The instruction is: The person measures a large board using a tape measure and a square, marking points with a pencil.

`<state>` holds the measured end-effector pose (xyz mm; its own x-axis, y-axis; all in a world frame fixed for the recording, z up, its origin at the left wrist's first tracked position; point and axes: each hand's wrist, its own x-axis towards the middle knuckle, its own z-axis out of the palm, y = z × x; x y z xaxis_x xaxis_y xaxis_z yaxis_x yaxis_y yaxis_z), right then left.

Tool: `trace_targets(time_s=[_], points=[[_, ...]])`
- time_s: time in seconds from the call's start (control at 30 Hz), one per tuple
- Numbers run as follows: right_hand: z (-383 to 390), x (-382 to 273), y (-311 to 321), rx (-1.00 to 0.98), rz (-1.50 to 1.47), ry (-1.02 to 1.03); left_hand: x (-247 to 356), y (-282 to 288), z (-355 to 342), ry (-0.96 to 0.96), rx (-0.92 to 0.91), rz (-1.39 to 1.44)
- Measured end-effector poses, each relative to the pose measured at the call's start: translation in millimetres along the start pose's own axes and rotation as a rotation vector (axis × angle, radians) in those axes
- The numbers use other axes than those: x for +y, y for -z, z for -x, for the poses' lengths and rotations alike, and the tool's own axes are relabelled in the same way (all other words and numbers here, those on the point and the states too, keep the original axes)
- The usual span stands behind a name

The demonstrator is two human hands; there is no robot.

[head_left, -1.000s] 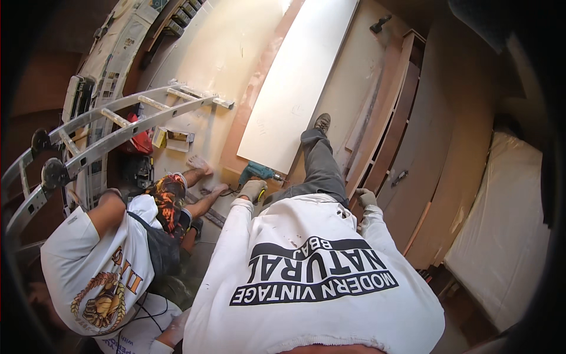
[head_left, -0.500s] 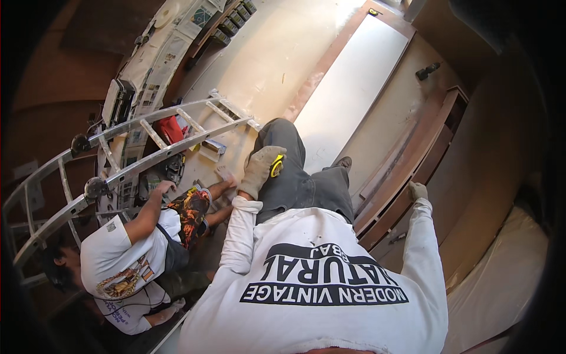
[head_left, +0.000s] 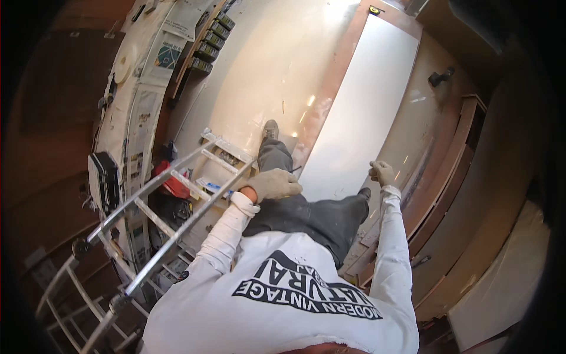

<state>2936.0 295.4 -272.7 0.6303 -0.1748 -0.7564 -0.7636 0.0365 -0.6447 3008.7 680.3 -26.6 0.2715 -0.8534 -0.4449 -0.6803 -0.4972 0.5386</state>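
My left hand (head_left: pixel 274 184), in a pale work glove, is closed in front of my left thigh. A yellow tape measure seen in it a moment ago is now almost wholly covered by the fingers. My right hand (head_left: pixel 382 172), also gloved, is raised with its fingers curled, above the near right edge of a long white panel (head_left: pixel 365 76). Whether anything is in that hand is hidden. The panel lies lengthwise ahead of me on a reddish-brown board (head_left: pixel 315 91). At its far end sits another yellow and black tape measure (head_left: pixel 374 10).
An aluminium ladder (head_left: pixel 150 212) leans along my left. Beyond it runs a long, cluttered workbench (head_left: pixel 141 106) with a black case (head_left: pixel 104 180) and a red bag (head_left: pixel 171 179). On the right are a power tool (head_left: pixel 441 76) and a long brown wooden frame (head_left: pixel 457 177).
I have stepped and turned, so the co-worker at the left is out of view. My right hand has swung from beside the wooden frame to above the panel. The left hand has turned over.
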Motion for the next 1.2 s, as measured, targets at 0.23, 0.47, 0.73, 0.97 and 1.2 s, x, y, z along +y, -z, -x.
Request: trace_targets(time_s=[0.23,0.47,0.73,0.97,1.2], points=[[-98.3,-60.8,-257.8,-0.193,0.213,-0.222,-227.3,-82.3,-87.3,0.634,-0.364,0.316],[-313.4,-69.6,-448.3,-0.174,0.85,0.096,-300.4,-134.0,-61.9,0.63,-0.423,0.775],[-445.0,-42.3,-557.6,-0.063,1.073,0.051,-342.0,-90.4,-51.1,0.743,-0.679,0.819],[-338.4,-71.2,-516.5,-0.405,0.953,-0.026,-344.3,-103.2,-69.3,0.581,-0.622,0.683],[-189.2,-74.0,-328.8,-0.163,0.693,-0.016,-336.9,-149.2,-95.7,-0.09,-0.555,0.284]])
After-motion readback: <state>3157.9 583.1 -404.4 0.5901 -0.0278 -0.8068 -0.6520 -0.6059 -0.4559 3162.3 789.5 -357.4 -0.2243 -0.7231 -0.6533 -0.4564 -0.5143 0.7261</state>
